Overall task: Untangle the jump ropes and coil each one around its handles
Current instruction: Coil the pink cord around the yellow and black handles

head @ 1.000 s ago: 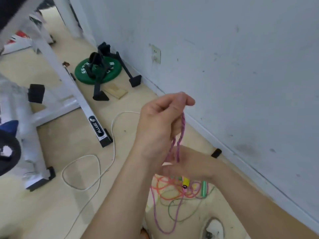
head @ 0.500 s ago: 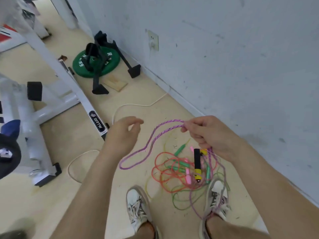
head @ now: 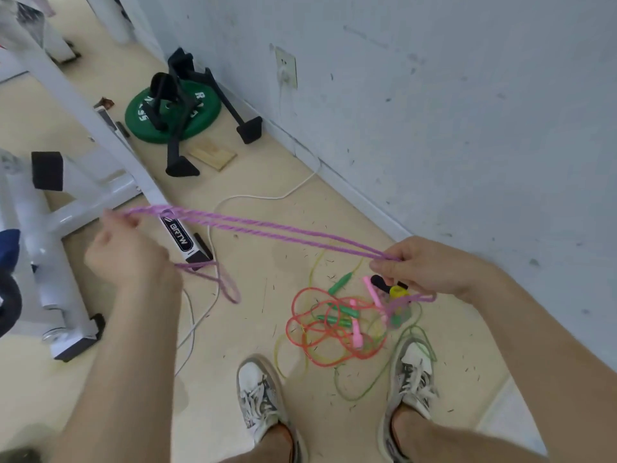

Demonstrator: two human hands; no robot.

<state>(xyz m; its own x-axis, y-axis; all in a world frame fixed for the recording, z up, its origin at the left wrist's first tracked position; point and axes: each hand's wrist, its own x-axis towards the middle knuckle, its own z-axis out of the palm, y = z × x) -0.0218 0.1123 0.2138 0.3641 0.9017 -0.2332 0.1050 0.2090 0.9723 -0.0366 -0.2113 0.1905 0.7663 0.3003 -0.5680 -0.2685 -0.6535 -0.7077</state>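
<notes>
A scuffed pale blue-grey wall (head: 450, 128) closes off the right side, and its baseboard meets the beige floor (head: 267, 182) just beyond the right hand. A white tubular metal exercise frame (head: 100, 121) hems in the left, with its black-capped foot ending near the left hand. An open strip of floor runs between the frame and the wall.

The purple braided jump rope (head: 267, 230) is doubled and stretched taut in the air across that strip. The left hand (head: 130, 259) has its fingers curled and pinches the rope's far loop, while a slack loop hangs below it. The right hand (head: 430, 265) pinches both strands between curled fingers and thumb, and a black-and-yellow handle (head: 390, 287) shows just beneath it.

A tangle of thin orange, yellow and green plastic ropes (head: 334, 329) with green and pink handles lies on the floor. It sits just ahead of the white laced sneakers (head: 260, 392).
</notes>
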